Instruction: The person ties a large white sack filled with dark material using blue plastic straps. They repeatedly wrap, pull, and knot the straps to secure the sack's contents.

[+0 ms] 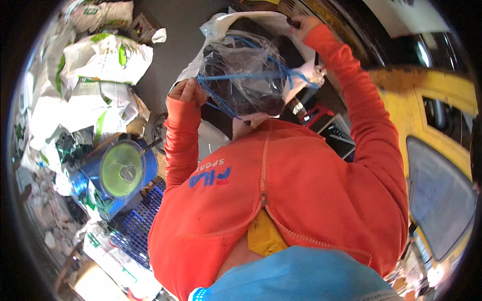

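White sack point(276, 19) held open in front of orange jacket point(311, 185). Left edge grasped in clenched left hand point(188, 91). Near right far edge, small dark piece point(292, 21) gripped by right hand point(305, 27). Clear plastic point(248, 95) crossed by blue strap point(241, 77) within sack's rim.

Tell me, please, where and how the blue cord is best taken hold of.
I would pinch the blue cord midway along its crosswise stretch, coming from above, on the camera's side. That stretch looks nearly straight and uncovered, crossing in front of the clear plastic, with its left end close by the left hand.
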`<control>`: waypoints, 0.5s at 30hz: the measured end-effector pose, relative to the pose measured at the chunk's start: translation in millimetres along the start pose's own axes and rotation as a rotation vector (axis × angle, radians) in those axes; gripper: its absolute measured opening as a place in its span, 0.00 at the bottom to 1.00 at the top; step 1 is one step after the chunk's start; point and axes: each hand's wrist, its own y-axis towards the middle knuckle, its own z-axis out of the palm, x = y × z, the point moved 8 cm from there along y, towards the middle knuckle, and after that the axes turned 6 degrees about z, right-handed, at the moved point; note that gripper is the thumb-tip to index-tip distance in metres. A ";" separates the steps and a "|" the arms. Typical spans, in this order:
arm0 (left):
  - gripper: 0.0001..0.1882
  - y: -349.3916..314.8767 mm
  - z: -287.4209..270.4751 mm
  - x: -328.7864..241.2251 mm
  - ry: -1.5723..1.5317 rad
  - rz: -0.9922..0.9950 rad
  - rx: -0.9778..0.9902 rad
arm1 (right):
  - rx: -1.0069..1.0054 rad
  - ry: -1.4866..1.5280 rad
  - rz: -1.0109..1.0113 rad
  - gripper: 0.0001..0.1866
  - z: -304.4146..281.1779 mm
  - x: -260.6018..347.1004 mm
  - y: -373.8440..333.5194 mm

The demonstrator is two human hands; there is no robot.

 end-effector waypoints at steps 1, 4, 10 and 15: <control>0.15 -1.7 11.3 -10.0 0.028 0.028 0.019 | -0.002 0.155 -0.011 0.22 2.8 7.3 -3.8; 0.15 -0.6 41.7 -25.5 0.343 0.045 0.030 | -0.041 0.368 -0.103 0.20 6.6 23.9 -8.3; 0.17 53.6 90.9 20.1 0.520 -0.293 0.022 | -0.121 0.501 -0.159 0.14 9.9 29.5 -6.1; 0.15 62.4 92.4 68.0 0.146 -0.780 0.000 | -0.072 0.767 0.020 0.14 26.0 14.9 -3.1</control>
